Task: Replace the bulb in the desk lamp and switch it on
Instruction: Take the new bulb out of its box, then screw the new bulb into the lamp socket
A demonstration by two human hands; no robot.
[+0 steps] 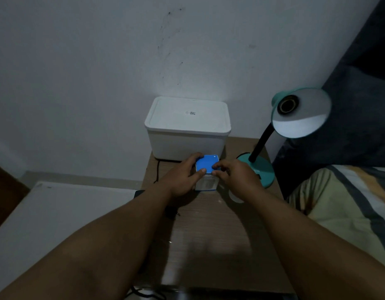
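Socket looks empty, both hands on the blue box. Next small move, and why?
Probably lift the top flap of the blue box open. The left hand steadies its side while the right hand has fingertips on the still-closed top, and the desk lamp shows a bare socket with no bulb in it. The new bulb is presumably inside, though the box contents are not visible.

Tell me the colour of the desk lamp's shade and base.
Teal outside on shade and base, white inside; head view.
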